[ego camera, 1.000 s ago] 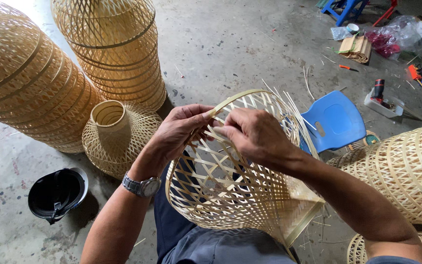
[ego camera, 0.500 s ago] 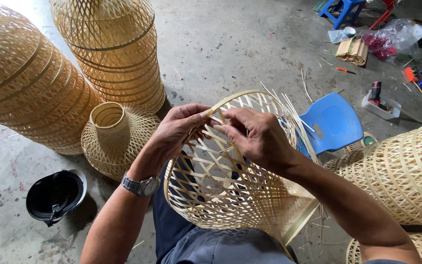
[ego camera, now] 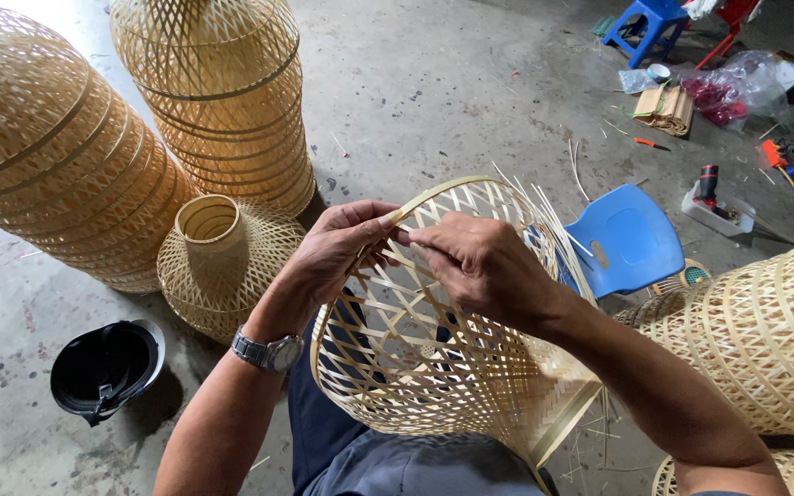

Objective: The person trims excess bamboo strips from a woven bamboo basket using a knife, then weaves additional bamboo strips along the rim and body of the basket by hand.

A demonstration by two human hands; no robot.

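a woven bamboo shade lies on its side across the person's lap, at the centre of the view. both hands meet at its rim, at twelve o'clock on the hoop. the left hand has its grip pinched on the rim strip; the right hand has its fingers closed on thin strips just beside it. a blue stool stands at three o'clock, a black helmet on the floor at eight.

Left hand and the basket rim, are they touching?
Touching. The head view shows the left hand with its fingers pinching the rim of the basket.
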